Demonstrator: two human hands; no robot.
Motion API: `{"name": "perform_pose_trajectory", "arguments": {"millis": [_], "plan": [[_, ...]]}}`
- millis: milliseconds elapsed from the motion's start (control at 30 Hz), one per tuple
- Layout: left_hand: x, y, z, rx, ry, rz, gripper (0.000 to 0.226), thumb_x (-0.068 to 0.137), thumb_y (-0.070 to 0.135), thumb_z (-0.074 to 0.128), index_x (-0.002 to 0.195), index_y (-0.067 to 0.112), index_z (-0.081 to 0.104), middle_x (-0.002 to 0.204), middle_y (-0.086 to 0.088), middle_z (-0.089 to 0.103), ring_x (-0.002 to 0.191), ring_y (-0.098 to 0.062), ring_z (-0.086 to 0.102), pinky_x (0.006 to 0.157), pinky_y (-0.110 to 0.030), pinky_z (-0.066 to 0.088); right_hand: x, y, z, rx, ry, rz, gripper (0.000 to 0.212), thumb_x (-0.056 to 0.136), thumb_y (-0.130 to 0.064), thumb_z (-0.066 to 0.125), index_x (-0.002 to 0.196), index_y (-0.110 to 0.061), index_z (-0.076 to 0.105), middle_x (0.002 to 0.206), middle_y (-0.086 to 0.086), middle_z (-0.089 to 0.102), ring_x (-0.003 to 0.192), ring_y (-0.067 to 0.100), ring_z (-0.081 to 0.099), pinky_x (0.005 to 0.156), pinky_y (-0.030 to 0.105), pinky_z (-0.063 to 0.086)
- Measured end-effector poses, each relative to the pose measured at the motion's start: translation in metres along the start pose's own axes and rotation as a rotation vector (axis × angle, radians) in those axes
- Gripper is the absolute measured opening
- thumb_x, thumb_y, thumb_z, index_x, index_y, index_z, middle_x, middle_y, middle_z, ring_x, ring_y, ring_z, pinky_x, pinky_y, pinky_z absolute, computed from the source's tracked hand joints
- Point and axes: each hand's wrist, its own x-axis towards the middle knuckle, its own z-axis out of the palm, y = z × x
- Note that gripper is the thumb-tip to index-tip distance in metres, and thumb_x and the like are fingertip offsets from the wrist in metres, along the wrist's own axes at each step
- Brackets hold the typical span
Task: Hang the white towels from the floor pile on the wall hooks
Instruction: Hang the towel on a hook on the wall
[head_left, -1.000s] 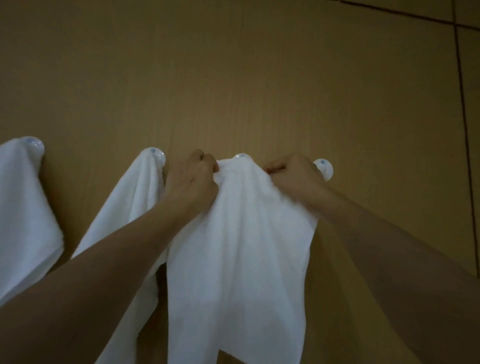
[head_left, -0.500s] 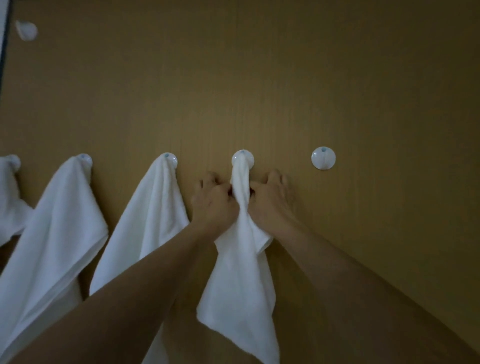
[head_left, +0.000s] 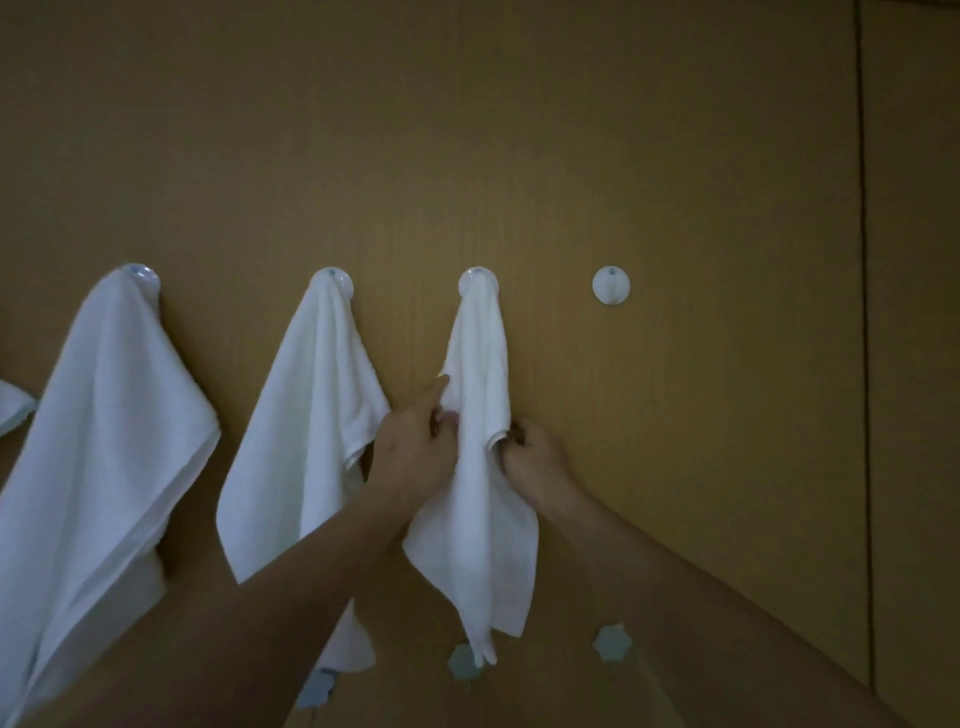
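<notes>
Gripping the hung towel (head_left: 480, 431) with left hand (head_left: 415, 452) and right hand (head_left: 532, 462), we straighten it; next, release toward the bare hook (head_left: 611, 285) up-right.

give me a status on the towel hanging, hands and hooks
Left hand and right hand both grip the third towel, draped on its hook. Next hook right is bare. Nothing in the way.

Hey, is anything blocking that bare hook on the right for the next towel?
Nothing visible does. The bare hook has open wall around it; the towel that both hands grip hangs from the neighbouring hook, clear of it.
</notes>
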Motion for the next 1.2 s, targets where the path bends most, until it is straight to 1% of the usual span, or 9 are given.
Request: {"name": "perform_pose_trajectory", "arguments": {"millis": [100,200,267,333,600,700,800,900,1200], "plan": [[-0.001,-0.006,-0.015,-0.033,0.023,0.074,0.042,0.101,0.026,0.046,0.142,0.018,0.049,0.115,-0.003,0.069,0.099,-0.011,0.062,0.089,-0.021,0.042,-0.018,-0.005,0.004,-0.106,0.099,0.047,0.029,0.099,-0.023,0.040,0.071,-0.023,0.047,0.068,-0.004,0.052,0.058,0.009,0.047,0.051,0.025,0.032],[-0.006,-0.013,-0.026,-0.086,-0.011,0.111,0.040,0.100,0.028,0.047,0.138,0.017,0.054,0.134,-0.006,0.059,0.123,-0.022,0.054,0.107,-0.035,0.040,-0.039,-0.017,0.004,-0.235,0.167,0.069,0.024,0.098,-0.026,0.040,0.077,-0.023,0.051,0.073,-0.004,0.055,0.067,0.017,0.052,0.055,0.027,0.037],[-0.013,-0.015,-0.033,-0.102,-0.030,0.152,0.039,0.099,0.028,0.050,0.136,0.016,0.055,0.135,-0.007,0.058,0.125,-0.025,0.051,0.107,-0.036,0.038,-0.055,-0.027,0.003,-0.346,0.174,0.084,0.024,0.097,-0.025,0.043,0.111,-0.023,0.062,0.097,0.001,0.065,0.088,0.024,0.061,0.070,0.031,0.048],[-0.024,-0.015,-0.038,-0.098,-0.054,0.218,0.039,0.098,0.028,0.052,0.134,0.016,0.056,0.132,-0.008,0.059,0.124,-0.026,0.050,0.105,-0.036,0.036,-0.074,-0.037,0.000,-0.407,0.224,0.138,0.040,0.096,-0.025,0.047,0.134,-0.020,0.056,0.117,0.009,0.066,0.105,0.028,0.063,0.087,0.035,0.051],[-0.080,0.043,-0.052,-0.259,-0.259,0.321,0.038,0.095,0.024,0.054,0.133,0.019,0.056,0.135,-0.003,0.056,0.127,-0.025,0.043,0.102,-0.037,0.040,-0.173,-0.079,-0.041,-0.694,0.342,0.332,0.046,0.092,-0.034,0.054,0.138,-0.024,0.053,0.112,0.003,0.071,0.105,0.021,0.064,0.084,0.023,0.046],[-0.113,0.089,-0.057,-0.325,-0.308,0.381,0.038,0.095,0.026,0.053,0.133,0.022,0.056,0.135,-0.001,0.054,0.127,-0.022,0.042,0.102,-0.035,0.039,-0.232,-0.102,-0.073,-0.851,0.379,0.386,0.049,0.088,-0.028,0.054,0.137,-0.026,0.053,0.113,0.004,0.069,0.110,0.026,0.062,0.088,0.030,0.050],[-0.154,0.148,-0.063,-0.367,-0.359,0.479,0.039,0.094,0.025,0.053,0.133,0.022,0.055,0.132,-0.002,0.056,0.123,-0.023,0.044,0.099,-0.034,0.039,-0.299,-0.128,-0.109,-0.944,0.406,0.465,0.052,0.086,-0.024,0.053,0.138,-0.024,0.050,0.110,0.005,0.069,0.106,0.027,0.062,0.081,0.031,0.051],[-0.207,0.219,-0.072,-0.445,-0.416,0.525,0.040,0.094,0.029,0.053,0.134,0.024,0.055,0.133,0.001,0.055,0.125,-0.023,0.043,0.100,-0.031,0.038,-0.380,-0.155,-0.147,-1.050,0.456,0.558,0.056,0.084,-0.023,0.054,0.139,-0.023,0.049,0.123,0.009,0.065,0.113,0.030,0.060,0.085,0.033,0.050],[-0.438,0.463,-0.151,-0.760,-0.731,0.735,0.039,0.092,0.029,0.058,0.129,0.020,0.059,0.132,-0.004,0.057,0.123,-0.026,0.046,0.103,-0.037,0.040,-0.717,-0.262,-0.251,-1.270,0.636,0.942,0.053,0.090,-0.035,0.057,0.140,-0.020,0.048,0.125,0.011,0.062,0.118,0.030,0.055,0.093,0.036,0.046]]}}
